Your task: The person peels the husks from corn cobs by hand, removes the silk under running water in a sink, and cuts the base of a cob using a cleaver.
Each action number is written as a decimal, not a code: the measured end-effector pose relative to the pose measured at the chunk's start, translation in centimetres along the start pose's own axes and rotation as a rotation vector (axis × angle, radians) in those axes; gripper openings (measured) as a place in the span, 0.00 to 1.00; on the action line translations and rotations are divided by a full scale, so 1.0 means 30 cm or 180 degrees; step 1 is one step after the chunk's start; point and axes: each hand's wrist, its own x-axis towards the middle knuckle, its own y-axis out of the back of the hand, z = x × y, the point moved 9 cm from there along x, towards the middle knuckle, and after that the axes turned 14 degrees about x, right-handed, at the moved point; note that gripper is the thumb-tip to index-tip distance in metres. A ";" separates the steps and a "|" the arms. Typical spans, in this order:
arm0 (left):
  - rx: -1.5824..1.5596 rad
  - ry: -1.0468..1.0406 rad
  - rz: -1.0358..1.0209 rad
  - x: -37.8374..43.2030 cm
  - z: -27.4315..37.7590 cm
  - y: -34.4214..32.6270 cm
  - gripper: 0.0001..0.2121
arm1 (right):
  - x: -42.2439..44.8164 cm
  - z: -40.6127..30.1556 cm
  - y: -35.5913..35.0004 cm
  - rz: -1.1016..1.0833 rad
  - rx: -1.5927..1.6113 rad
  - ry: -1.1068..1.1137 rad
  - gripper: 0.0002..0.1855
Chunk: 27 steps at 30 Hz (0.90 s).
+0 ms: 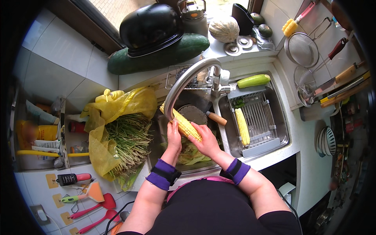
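Observation:
An ear of yellow corn [183, 125] is held at a slant over the left sink basin [152, 141], beneath the curved metal faucet [182, 79]. My left hand [174, 136] supports it from below near the faucet's mouth. My right hand [207, 139] grips its lower end, thumb along the kernels. Whether water is running I cannot tell. Green corn husks [194, 155] lie in the basin under my hands. Behind them is a cleaver with a wooden handle [216, 118]. A second ear of corn [242, 127] rests in the grey drain rack [261, 144] in the right basin.
A peeled green gourd [253, 81] lies at the rack's far end. Left of the sink, a yellow plastic bag [102, 147] holds a bundle of green stalks [129, 141]. A large wax gourd [188, 47] and a black pot [151, 29] stand at the window. Strainers [301, 50] hang right.

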 end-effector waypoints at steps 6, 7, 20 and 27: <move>0.0793 -0.0194 -0.0079 -0.061 0.052 -0.021 0.14 | 0.092 0.087 -0.013 0.0279 0.1277 -0.0612 0.17; 0.0863 -0.0257 -0.0127 -0.071 0.059 -0.029 0.14 | 0.111 0.093 -0.024 0.0291 0.1406 -0.0680 0.16; 0.1177 -0.0306 -0.0225 -0.067 0.064 0.040 0.13 | 0.156 0.082 -0.132 -0.0174 0.1035 -0.0310 0.14; 0.1107 -0.0217 -0.0478 -0.088 0.060 0.035 0.12 | 0.181 0.226 -0.152 0.0009 0.1704 -0.1399 0.20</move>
